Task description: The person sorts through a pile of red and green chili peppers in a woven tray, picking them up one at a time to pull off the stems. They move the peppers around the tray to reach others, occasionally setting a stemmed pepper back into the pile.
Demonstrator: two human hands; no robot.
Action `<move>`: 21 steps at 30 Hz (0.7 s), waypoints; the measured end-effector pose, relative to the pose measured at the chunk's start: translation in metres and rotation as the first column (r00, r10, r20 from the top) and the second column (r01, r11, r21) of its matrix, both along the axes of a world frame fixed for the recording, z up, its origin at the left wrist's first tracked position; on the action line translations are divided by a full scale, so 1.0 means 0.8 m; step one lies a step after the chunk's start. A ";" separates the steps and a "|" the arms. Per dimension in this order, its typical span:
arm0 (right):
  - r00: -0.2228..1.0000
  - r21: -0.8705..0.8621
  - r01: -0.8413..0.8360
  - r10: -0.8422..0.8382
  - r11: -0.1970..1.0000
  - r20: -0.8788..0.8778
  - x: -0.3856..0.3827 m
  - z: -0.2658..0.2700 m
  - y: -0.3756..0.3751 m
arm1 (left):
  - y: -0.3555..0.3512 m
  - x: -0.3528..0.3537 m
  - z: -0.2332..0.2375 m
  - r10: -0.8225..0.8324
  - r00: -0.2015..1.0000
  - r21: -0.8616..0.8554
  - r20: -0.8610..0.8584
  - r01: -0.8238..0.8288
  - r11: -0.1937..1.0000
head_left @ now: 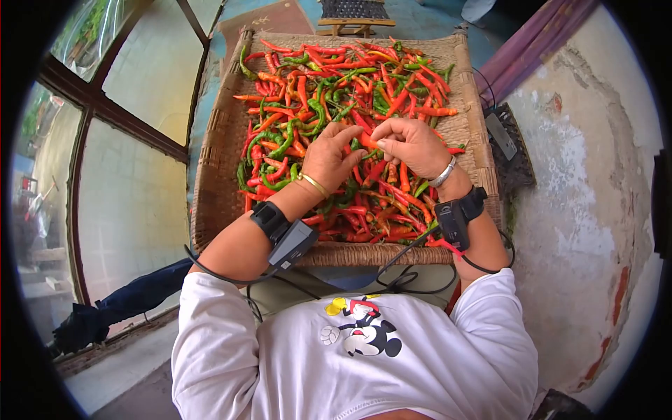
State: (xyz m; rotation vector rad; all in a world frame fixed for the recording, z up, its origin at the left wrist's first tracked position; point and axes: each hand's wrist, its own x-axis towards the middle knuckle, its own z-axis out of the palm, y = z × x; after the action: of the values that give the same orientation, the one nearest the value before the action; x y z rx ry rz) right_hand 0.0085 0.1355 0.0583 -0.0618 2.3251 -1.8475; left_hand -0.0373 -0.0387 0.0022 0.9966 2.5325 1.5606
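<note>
Many red, orange and green chili peppers (280,112) lie heaped on a woven tray (220,140). My right hand (413,148) is over the middle of the heap, its thumb and index finger pinching a red chili pepper (367,141). Close beside it on the left is my left hand (330,158), with fingers bent and thumb apart from the index finger. A bit of green shows in that gap, by the pepper's left end; I see no firm grip there. Part of the heap is hidden under both hands.
Strapped to my forearms are a left device (292,243) and a right device (453,222), with black cables (402,280) hanging near my lap. Framed windows (129,175) stand left, a rough wall (560,175) right. A small stool (355,14) is beyond the tray.
</note>
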 end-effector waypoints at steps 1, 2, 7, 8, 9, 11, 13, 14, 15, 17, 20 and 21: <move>1.000 -0.001 0.000 0.000 1.000 -0.001 -0.001 -0.001 0.003 | -0.001 0.000 0.000 -0.023 1.000 -0.019 -0.006 0.023 1.000; 0.999 -0.056 -0.028 0.030 0.998 0.041 -0.002 -0.002 0.007 | -0.001 -0.001 0.000 -0.023 1.000 -0.020 -0.007 0.023 1.000; 0.993 -0.483 -0.019 0.074 0.876 0.096 -0.004 -0.003 0.015 | 0.000 -0.005 -0.005 -0.253 0.947 0.059 0.196 0.246 0.968; 0.996 -0.485 0.048 -0.008 0.873 0.084 -0.007 -0.002 0.022 | 0.000 -0.007 -0.004 -0.252 0.947 0.058 0.196 0.246 0.968; 0.993 -0.488 0.114 -0.091 0.865 0.072 -0.009 -0.001 0.028 | -0.002 -0.010 0.005 -0.287 0.806 0.125 0.518 0.261 0.957; 0.984 -0.434 0.176 -0.165 0.883 0.063 -0.014 -0.008 0.040 | -0.006 -0.022 0.011 -0.303 0.561 0.192 0.770 0.249 0.949; 0.967 -0.309 0.254 -0.251 0.916 0.051 -0.018 -0.022 0.046 | -0.013 -0.044 0.012 -0.350 0.556 0.395 0.754 0.042 0.918; 0.968 -0.305 0.252 -0.243 0.919 0.066 -0.020 -0.027 0.047 | -0.013 -0.057 0.014 -0.354 0.568 0.521 0.743 -0.159 0.839; 0.968 -0.307 0.250 -0.242 0.918 0.065 -0.020 -0.031 0.045 | -0.013 -0.067 0.019 -0.355 0.582 0.618 0.731 -0.346 0.706; 0.983 -0.204 0.179 -0.165 0.962 0.081 -0.021 -0.036 0.041 | -0.021 -0.079 0.026 -0.283 0.632 0.648 0.721 -0.472 0.598; 0.997 0.246 0.068 -0.072 0.967 0.009 -0.018 -0.034 0.033 | -0.026 -0.078 0.003 -0.182 0.702 0.591 0.689 -0.397 0.702; 0.998 0.562 0.001 0.039 0.827 -0.059 -0.017 -0.033 0.031 | -0.024 -0.073 0.004 -0.096 0.745 0.494 0.660 -0.333 0.803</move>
State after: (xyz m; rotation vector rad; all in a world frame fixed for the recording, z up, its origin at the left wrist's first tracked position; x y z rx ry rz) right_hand -0.0049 0.1600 0.0315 -0.0705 2.8018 -1.0879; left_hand -0.0954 -0.0580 0.0055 0.1507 1.6641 2.2868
